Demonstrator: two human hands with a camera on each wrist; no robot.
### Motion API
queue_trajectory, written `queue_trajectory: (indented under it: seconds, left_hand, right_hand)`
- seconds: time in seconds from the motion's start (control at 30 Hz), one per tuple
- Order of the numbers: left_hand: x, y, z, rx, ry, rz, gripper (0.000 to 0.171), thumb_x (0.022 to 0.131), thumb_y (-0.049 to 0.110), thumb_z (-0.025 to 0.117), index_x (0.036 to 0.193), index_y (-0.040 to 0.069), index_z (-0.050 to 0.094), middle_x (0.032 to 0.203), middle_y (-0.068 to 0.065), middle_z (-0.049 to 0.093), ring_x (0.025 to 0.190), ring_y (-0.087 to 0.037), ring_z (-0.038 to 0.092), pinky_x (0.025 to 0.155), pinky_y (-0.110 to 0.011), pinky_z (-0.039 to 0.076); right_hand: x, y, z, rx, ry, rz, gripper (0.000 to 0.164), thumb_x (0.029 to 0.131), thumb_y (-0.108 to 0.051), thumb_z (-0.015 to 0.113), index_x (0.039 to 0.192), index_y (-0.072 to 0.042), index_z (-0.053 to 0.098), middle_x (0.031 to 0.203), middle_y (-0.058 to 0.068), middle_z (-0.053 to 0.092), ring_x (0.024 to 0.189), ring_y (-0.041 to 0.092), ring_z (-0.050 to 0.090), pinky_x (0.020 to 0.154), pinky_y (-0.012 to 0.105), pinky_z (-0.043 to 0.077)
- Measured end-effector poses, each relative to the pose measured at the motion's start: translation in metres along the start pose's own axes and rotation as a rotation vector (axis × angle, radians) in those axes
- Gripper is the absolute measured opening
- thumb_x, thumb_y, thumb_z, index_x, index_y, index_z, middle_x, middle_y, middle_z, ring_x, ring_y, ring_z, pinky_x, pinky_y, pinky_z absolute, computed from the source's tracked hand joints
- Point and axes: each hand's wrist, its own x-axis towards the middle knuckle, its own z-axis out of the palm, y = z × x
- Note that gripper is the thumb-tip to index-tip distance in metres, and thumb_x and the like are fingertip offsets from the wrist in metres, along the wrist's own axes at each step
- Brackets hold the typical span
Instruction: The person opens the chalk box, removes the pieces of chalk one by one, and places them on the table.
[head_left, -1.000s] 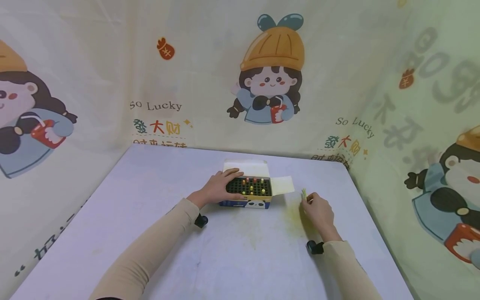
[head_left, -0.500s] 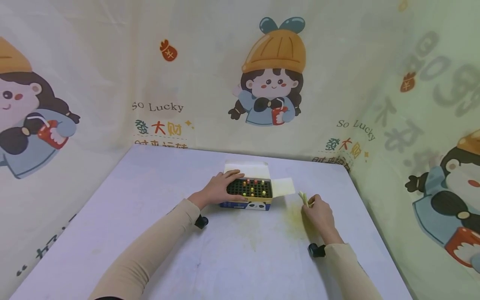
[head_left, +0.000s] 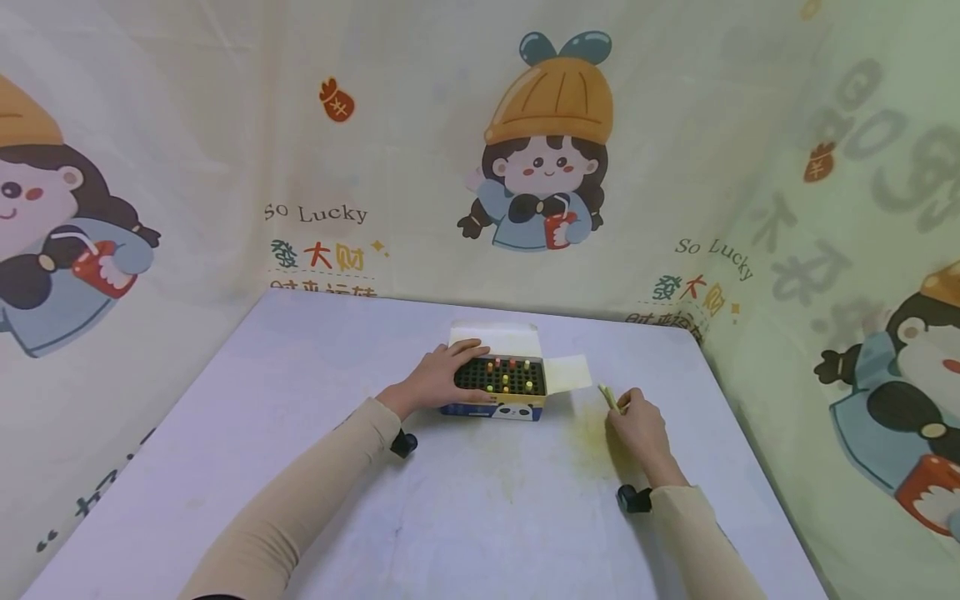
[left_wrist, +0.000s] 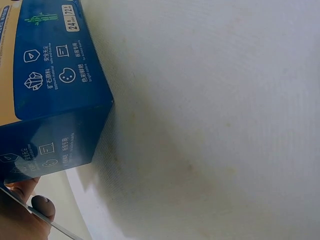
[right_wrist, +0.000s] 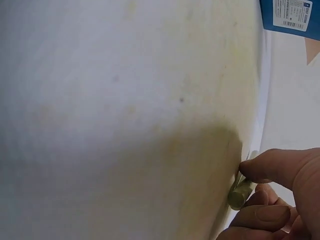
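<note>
A blue and yellow chalk box (head_left: 517, 411) with a panda on its front stands with its lid up. Its black holder (head_left: 477, 375) has rows of holes, with several coloured chalk tips showing toward the right. My left hand (head_left: 429, 377) grips the left end of the box, thumb along the front and fingers over the far edge. To the right of the box, my right hand (head_left: 641, 432) pinches yellow-green chalk (head_left: 609, 396) between thumb and fingers, tilted to the left. The right wrist view shows a round chalk end (right_wrist: 238, 200) below the thumb; the fingers hide the rest.
The white lid (head_left: 495, 337) rises behind the box, and a white side flap (head_left: 567, 374) sticks out to the right, near the chalk. Yellowish stains mark the white tabletop (head_left: 480, 517). A printed cloth (head_left: 420, 167) hangs behind the table.
The chalk in my right hand has swung from nearly upright to leaning left, its pieces fanned out midway and closer together now. My left hand keeps its place on the box.
</note>
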Motion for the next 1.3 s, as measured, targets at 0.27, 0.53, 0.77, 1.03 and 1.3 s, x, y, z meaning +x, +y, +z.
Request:
queue_trajectory:
  seconds: [0.27,0.53,0.77,1.03,1.3]
  left_hand:
    - [0.001,-0.001,0.001,0.011,0.003,-0.011,0.097,0.081,0.079,0.068,0.162,0.040,0.032,0.170,0.009,0.025,0.141,-0.036,0.041,0.112,-0.067,0.034]
    - [0.002,-0.001,0.001,0.016,0.009,-0.006,0.097,0.081,0.080,0.067,0.162,0.039,0.033,0.170,0.008,0.026,0.140,-0.037,0.042,0.111,-0.067,0.034]
    - [0.001,0.001,-0.001,0.006,0.001,-0.006,0.097,0.081,0.079,0.068,0.162,0.039,0.033,0.170,0.008,0.026,0.136,-0.033,0.043,0.110,-0.064,0.036]
    - [0.001,0.000,-0.001,0.001,0.000,0.005,0.096,0.082,0.079,0.067,0.162,0.039,0.033,0.170,0.007,0.026,0.145,-0.042,0.038,0.112,-0.070,0.032]
    - [0.002,0.000,-0.001,-0.004,-0.005,0.002,0.096,0.081,0.080,0.067,0.162,0.039,0.033,0.171,0.008,0.025,0.146,-0.042,0.037,0.113,-0.070,0.030]
  right_hand:
    - [0.001,-0.001,-0.001,0.004,-0.010,0.009,0.027,0.093,-0.016,0.057,0.112,0.002,0.054,0.103,0.026,0.065,0.075,0.029,0.058,0.059,0.035,0.044]
    - [0.003,0.001,0.001,0.024,-0.011,0.017,0.031,0.089,-0.014,0.053,0.116,0.002,0.051,0.100,0.026,0.064,0.071,0.029,0.055,0.056,0.034,0.042]
    - [0.005,0.002,0.000,0.018,-0.025,0.028,0.031,0.091,-0.016,0.054,0.116,0.002,0.051,0.103,0.027,0.064,0.075,0.029,0.056,0.057,0.033,0.043]
    - [0.004,-0.002,-0.005,0.012,-0.040,0.033,0.029,0.091,-0.017,0.057,0.114,0.001,0.053,0.103,0.025,0.065,0.075,0.029,0.057,0.058,0.034,0.042]
    - [0.005,-0.009,-0.008,0.037,-0.019,0.026,0.026,0.094,-0.017,0.056,0.113,0.000,0.053,0.102,0.022,0.064,0.072,0.027,0.056,0.057,0.033,0.043]
